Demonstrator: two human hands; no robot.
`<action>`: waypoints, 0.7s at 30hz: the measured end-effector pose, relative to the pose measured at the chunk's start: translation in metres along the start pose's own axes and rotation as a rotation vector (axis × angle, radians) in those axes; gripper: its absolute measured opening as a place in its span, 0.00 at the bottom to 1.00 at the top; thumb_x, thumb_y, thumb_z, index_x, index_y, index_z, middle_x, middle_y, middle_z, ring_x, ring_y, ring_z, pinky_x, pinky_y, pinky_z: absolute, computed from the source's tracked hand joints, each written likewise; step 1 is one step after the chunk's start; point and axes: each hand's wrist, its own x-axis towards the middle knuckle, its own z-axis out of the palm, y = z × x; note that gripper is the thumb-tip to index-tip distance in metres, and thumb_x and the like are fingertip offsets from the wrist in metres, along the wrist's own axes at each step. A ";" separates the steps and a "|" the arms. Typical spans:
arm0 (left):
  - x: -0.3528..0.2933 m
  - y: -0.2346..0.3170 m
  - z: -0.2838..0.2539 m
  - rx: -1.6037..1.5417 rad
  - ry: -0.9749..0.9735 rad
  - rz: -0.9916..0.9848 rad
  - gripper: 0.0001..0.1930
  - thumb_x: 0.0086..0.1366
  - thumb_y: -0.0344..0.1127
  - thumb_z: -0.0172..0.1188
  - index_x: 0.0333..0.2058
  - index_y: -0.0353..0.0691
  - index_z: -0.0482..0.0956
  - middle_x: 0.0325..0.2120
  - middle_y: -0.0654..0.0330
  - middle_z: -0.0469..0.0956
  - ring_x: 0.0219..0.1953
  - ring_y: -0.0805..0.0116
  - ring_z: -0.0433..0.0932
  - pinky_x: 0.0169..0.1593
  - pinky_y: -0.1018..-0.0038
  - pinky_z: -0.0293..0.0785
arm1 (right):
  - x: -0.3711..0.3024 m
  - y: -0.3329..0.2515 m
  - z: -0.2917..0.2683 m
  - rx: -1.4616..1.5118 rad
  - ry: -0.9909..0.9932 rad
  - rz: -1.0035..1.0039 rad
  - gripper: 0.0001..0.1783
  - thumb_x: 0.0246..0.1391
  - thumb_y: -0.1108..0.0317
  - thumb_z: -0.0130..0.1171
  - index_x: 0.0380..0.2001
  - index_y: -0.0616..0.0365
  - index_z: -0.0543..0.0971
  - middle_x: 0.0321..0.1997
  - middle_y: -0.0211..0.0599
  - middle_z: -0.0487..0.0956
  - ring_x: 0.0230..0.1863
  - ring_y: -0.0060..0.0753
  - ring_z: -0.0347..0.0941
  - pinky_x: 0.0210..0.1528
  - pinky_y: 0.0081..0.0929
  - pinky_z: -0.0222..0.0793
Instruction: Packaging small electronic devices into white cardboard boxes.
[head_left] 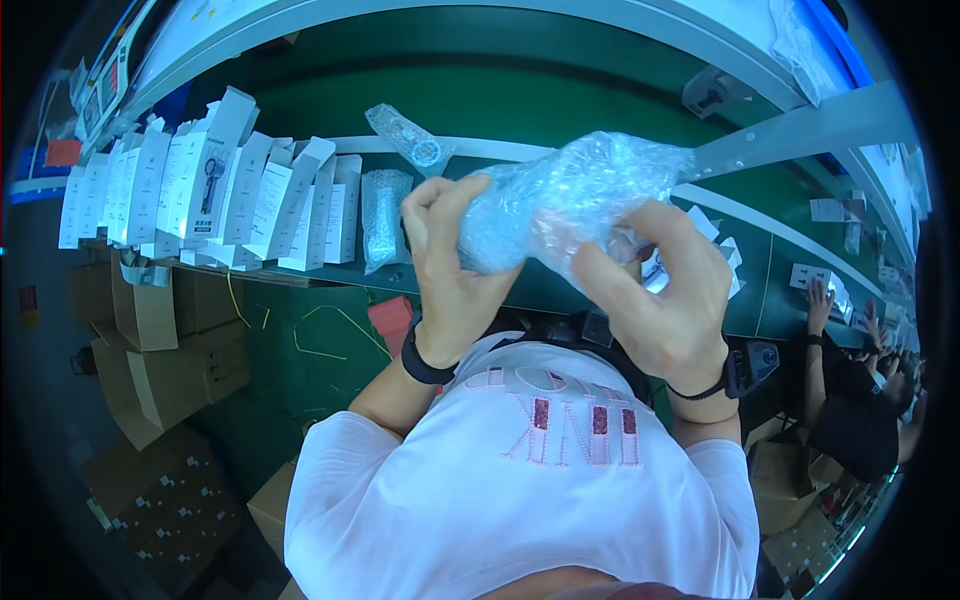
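Between my hands, raised above the bench edge, is a clear bubble-wrap bag (600,175), crumpled and shiny. My left hand (447,255) grips its left end, thumb and fingers curled round it. On the other side my right hand (670,290) is closed on the lower right part, near the bag's edge. Whatever may be inside the bag is too hidden to make out. Left of it lies a bubble-wrapped bundle (386,220) on the bench. Behind that sits a small handheld fan (425,152) in clear wrap.
A row of upright white boxes (270,205) lines the left of the green bench (470,80). Cardboard cartons (180,370) stand below at left. A metal post (800,130) crosses at right. Another person's hand (820,305) touches a white box farther right.
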 end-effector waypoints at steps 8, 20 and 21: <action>0.005 0.001 0.014 0.032 -0.014 -0.033 0.37 0.37 0.23 0.71 0.51 0.44 0.70 0.43 0.51 0.66 0.47 0.53 0.65 0.49 0.64 0.65 | -0.007 0.022 0.009 -0.013 0.103 0.018 0.27 0.29 0.78 0.59 0.40 0.48 0.81 0.34 0.39 0.73 0.24 0.32 0.68 0.21 0.22 0.64; 0.004 0.006 0.048 -0.714 -1.004 -0.528 0.42 0.46 0.37 0.73 0.58 0.36 0.62 0.51 0.58 0.69 0.54 0.67 0.66 0.58 0.70 0.61 | -0.078 0.080 0.023 1.472 0.380 0.699 0.77 0.28 0.43 0.78 0.68 0.60 0.34 0.63 0.54 0.62 0.59 0.44 0.64 0.61 0.45 0.58; 0.002 0.009 0.060 -0.812 -1.142 -0.602 0.43 0.47 0.38 0.73 0.60 0.36 0.60 0.52 0.57 0.68 0.55 0.67 0.66 0.59 0.70 0.61 | -0.074 0.075 0.012 1.767 0.287 0.777 0.77 0.27 0.45 0.78 0.69 0.58 0.34 0.60 0.54 0.66 0.54 0.43 0.70 0.58 0.44 0.63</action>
